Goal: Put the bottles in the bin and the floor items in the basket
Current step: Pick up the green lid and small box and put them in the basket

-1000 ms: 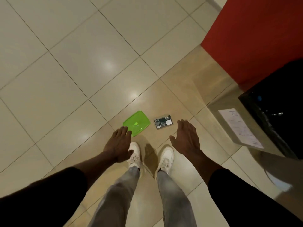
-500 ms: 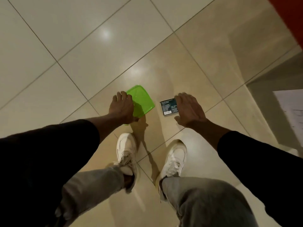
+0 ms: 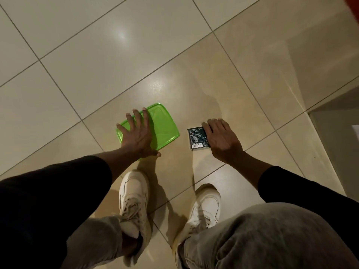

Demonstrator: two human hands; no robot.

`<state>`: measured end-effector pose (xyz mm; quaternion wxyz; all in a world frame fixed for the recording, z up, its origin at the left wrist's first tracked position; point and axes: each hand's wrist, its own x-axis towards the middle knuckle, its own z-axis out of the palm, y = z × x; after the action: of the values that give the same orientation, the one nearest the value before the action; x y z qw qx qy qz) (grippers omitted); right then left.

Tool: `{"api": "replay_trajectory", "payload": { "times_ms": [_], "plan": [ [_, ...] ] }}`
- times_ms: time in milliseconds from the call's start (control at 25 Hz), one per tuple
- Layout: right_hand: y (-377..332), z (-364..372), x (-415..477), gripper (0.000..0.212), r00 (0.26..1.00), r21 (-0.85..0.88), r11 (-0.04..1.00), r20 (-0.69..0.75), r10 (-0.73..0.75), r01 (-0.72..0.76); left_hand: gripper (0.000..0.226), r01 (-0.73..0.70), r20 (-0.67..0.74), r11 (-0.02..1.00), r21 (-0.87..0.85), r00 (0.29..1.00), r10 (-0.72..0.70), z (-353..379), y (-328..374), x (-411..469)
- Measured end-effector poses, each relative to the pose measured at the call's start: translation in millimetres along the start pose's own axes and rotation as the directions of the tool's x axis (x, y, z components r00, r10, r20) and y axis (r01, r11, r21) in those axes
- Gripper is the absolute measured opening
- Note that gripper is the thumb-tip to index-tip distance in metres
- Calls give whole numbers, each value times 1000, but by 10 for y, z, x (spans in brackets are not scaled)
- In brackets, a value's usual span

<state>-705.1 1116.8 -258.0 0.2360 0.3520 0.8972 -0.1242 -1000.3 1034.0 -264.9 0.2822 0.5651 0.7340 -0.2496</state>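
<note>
A translucent green plastic lid [image 3: 165,127] lies flat on the tiled floor just ahead of my feet. My left hand [image 3: 136,136] rests on its left half with fingers spread and the thumb at the lid's near edge. To the right lies a small dark box [image 3: 196,139] with white print and a barcode. My right hand [image 3: 223,140] covers the box's right side, fingers curled over its edge. Both items are still touching the floor. No bottle, bin or basket is in view.
My white shoes [image 3: 134,197] [image 3: 206,204] stand close behind the two items, knees bent. A grey raised surface [image 3: 338,144] with a white paper [image 3: 355,131] is at the right edge, and a red panel corner [image 3: 354,4] shows at the top right. Beige floor tiles [image 3: 97,55] stretch ahead and left.
I have crouched lower and the floor is nearer. My left hand moved from beside the lid onto it. My right hand went from touching the box's edge to covering its right side.
</note>
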Motion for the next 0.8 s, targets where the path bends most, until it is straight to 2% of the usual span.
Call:
{"api": "replay_trajectory", "payload": {
  "times_ms": [160,360,600,640,800],
  "plan": [
    [-50,61,55,65,999,18,1000,-48,26,-25,172,2,-60,1000,21,998,-1,79,72,6],
    [-133,-64,-63,75,997,83,993,-17,79,-78,167,-13,-88,998,58,996,18,-64,71,-173],
    [-263,-974,-838,79,975,142,967,-40,217,-210,169,14,-134,993,114,991,2,-746,77,-1096],
    [-306,-1238,-1080,80,967,158,956,-25,254,-247,169,-19,-122,992,127,992,34,-964,96,-1379],
    [-455,-1996,-1848,99,936,232,911,-11,352,-340,164,-87,-124,984,156,987,107,-1543,184,-2163]
  ]
}}
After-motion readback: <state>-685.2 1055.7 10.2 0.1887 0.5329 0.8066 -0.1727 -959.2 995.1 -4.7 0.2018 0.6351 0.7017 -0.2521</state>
